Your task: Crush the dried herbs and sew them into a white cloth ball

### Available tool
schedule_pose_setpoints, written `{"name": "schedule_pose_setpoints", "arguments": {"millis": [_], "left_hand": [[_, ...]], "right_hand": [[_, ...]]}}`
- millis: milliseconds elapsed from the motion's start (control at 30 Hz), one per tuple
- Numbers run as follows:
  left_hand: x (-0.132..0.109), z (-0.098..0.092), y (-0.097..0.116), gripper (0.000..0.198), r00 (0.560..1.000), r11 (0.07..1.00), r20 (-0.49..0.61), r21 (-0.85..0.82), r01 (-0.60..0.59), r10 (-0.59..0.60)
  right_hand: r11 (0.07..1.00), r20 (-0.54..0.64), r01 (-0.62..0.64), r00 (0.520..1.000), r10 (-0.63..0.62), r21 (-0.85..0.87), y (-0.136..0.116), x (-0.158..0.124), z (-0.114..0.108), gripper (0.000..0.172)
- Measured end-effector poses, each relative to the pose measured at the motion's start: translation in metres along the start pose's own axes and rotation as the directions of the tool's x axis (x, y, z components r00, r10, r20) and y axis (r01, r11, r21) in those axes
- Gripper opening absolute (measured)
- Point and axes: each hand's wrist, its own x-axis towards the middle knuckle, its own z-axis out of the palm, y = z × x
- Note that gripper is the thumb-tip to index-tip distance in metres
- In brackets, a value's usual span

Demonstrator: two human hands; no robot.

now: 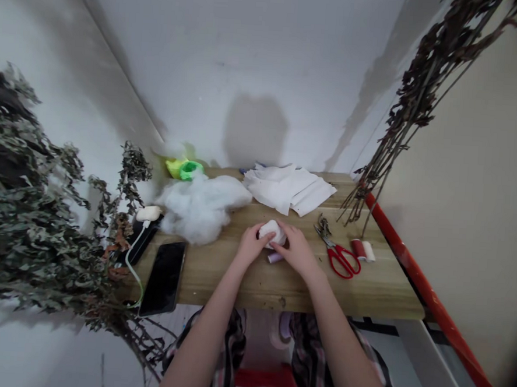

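Over the middle of the wooden table (253, 286), a small white rounded bundle (272, 229) sits between both my hands. From its left side my left hand (254, 241) curls its fingers and thumb against it. My right hand (294, 245) presses on it from the right, thumb reaching across the near side. Whether the bundle is cloth or stuffing I cannot tell. A lilac spool (275, 257) lies just below it, near my right thumb.
White fluffy stuffing (203, 205) and white cloth pieces (289, 186) lie behind my hands. Red-handled scissors (342, 260), a dark red spool (358, 249) and a white spool (369, 251) are at right. A phone (163, 278) lies left. Dried branches (49, 239) flank the table.
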Motion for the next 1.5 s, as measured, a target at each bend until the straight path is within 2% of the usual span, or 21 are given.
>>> {"name": "schedule_pose_setpoints", "arguments": {"millis": [100, 267, 367, 467, 567, 767, 867, 967, 1100, 1267, 1367, 1433, 1500], "left_hand": [[0.0, -0.002, 0.0, 0.034, 0.998, 0.994, -0.025, 0.098, -0.047, 0.05], [0.0, -0.004, -0.002, 0.026, 0.994, 0.99, -0.076, 0.122, -0.067, 0.076], [-0.003, -0.004, -0.001, 0.028, 0.988, 0.962, -0.107, 0.26, -0.079, 0.111], [-0.006, -0.004, 0.002, 0.028, 0.984, 0.934, -0.145, 0.354, -0.046, 0.104], [-0.008, -0.003, 0.004, 0.028, 0.98, 0.931, -0.181, 0.366, -0.013, 0.085], [-0.008, 0.001, 0.004, 0.044, 0.981, 0.849, -0.048, 0.51, -0.14, 0.19], [-0.007, 0.004, 0.003, 0.044, 0.976, 0.83, -0.028, 0.533, -0.167, 0.214], [-0.005, 0.003, 0.001, 0.042, 0.972, 0.872, -0.041, 0.451, -0.19, 0.233], [0.003, -0.003, -0.004, 0.035, 0.985, 0.959, -0.089, 0.256, -0.121, 0.148], [0.009, -0.002, -0.008, 0.017, 0.979, 0.997, -0.205, -0.073, -0.005, -0.01], [0.011, 0.004, -0.005, 0.014, 0.948, 0.92, -0.271, -0.39, 0.048, -0.164], [0.011, 0.008, 0.001, 0.02, 0.927, 0.785, -0.256, -0.616, 0.063, -0.275], [0.011, 0.012, 0.007, 0.019, 0.921, 0.62, -0.187, -0.781, 0.072, -0.343]], "right_hand": [[0.999, 0.029, -0.042, 0.999, 0.042, -0.005, 0.0, 0.003, 0.005, 0.055], [0.997, 0.038, -0.077, 0.996, 0.076, 0.028, -0.001, 0.005, 0.008, 0.056], [0.994, 0.049, -0.106, 0.993, 0.105, 0.017, -0.003, 0.005, 0.011, 0.058], [0.993, 0.056, -0.115, 0.992, 0.116, -0.014, -0.006, 0.005, 0.014, 0.059], [0.993, 0.066, -0.111, 0.991, 0.114, -0.039, -0.005, 0.007, 0.016, 0.058], [0.988, 0.096, -0.064, 0.992, 0.078, -0.139, -0.004, 0.008, 0.019, 0.055], [0.98, 0.088, -0.015, 0.996, 0.033, -0.2, -0.009, 0.006, 0.021, 0.055], [0.96, 0.067, -0.035, 0.996, 0.056, -0.279, -0.016, 0.006, 0.022, 0.064], [0.942, 0.072, -0.02, 0.996, 0.046, -0.335, -0.019, 0.01, 0.027, 0.077], [0.972, 0.045, -0.019, 0.999, 0.03, -0.234, -0.012, 0.02, 0.035, 0.065], [0.993, -0.017, 0.043, 0.999, -0.045, -0.11, -0.012, 0.022, 0.037, 0.062], [0.993, -0.071, 0.1, 0.992, -0.104, -0.059, -0.016, 0.021, 0.036, 0.062], [0.988, -0.121, 0.148, 0.981, -0.152, -0.035, -0.023, 0.018, 0.034, 0.062]]}}
